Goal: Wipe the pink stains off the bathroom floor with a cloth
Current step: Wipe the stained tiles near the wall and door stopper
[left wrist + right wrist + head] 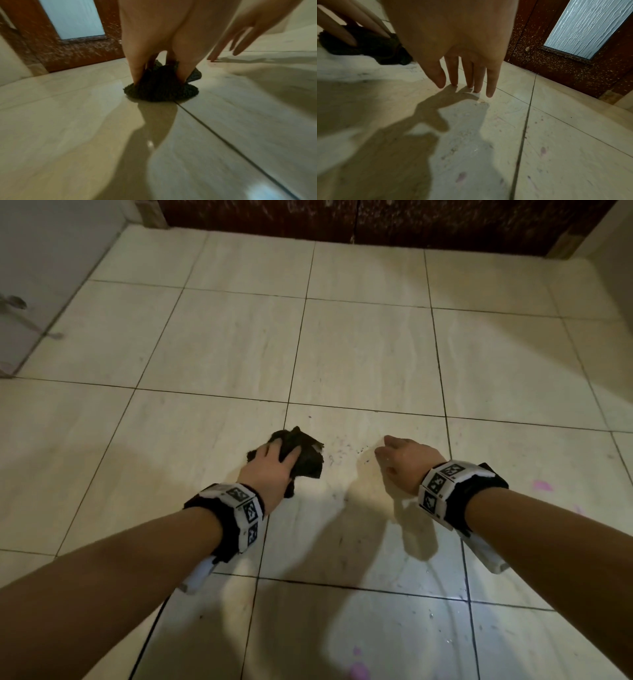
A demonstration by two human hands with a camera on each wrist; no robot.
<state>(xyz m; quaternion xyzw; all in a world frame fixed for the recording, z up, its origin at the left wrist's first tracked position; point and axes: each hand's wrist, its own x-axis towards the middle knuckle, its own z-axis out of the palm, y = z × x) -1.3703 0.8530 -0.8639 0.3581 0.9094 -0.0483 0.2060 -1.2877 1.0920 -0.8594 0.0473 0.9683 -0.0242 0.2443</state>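
The dark cloth [303, 455] lies bunched on the tiled floor [359, 354], gripped from above by the left hand [270, 470]. Just right, the right hand [402, 462] rests straight fingertips [472, 81] on the tile, holding nothing. Pink stains [542, 485] lie farther right and nearer. A brown door [376, 220] stands beyond.

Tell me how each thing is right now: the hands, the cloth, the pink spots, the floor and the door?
Left hand: fingers curled over the cloth, pressing it to the floor.
Right hand: empty, fingers straight, tips touching the floor.
Cloth: dark, bunched up, on the tiles.
Pink stains: still on the floor, not wiped yet.
Floor: tiled, shiny, with small dark specks.
Door: shut, as far as shows.
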